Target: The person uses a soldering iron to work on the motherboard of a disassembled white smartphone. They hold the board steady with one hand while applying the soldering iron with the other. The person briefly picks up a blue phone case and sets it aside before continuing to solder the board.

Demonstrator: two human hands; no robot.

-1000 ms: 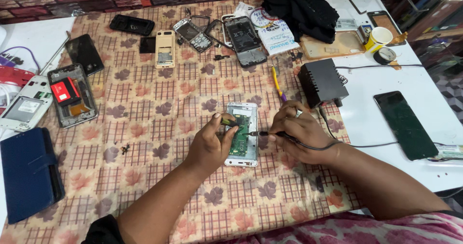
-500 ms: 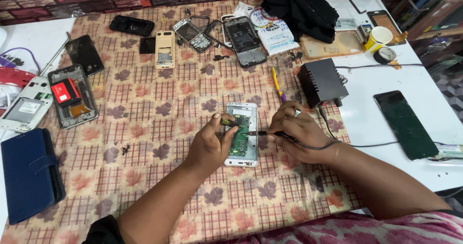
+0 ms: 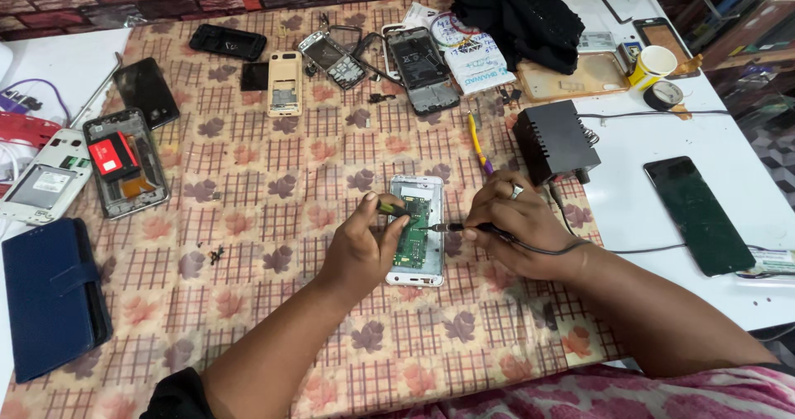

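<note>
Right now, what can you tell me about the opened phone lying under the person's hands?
The opened phone is a white shell with its back off, showing a green circuit board. It lies flat, lengthwise away from the person, on the checked tablecloth. The left hand holds a small dark tool to the board, and the right hand points a corded soldering iron at it.

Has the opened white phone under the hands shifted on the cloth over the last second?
No. The opened white phone lies in the same spot relative to the black box and the yellow pen; left hand and right hand stay over it.
</note>
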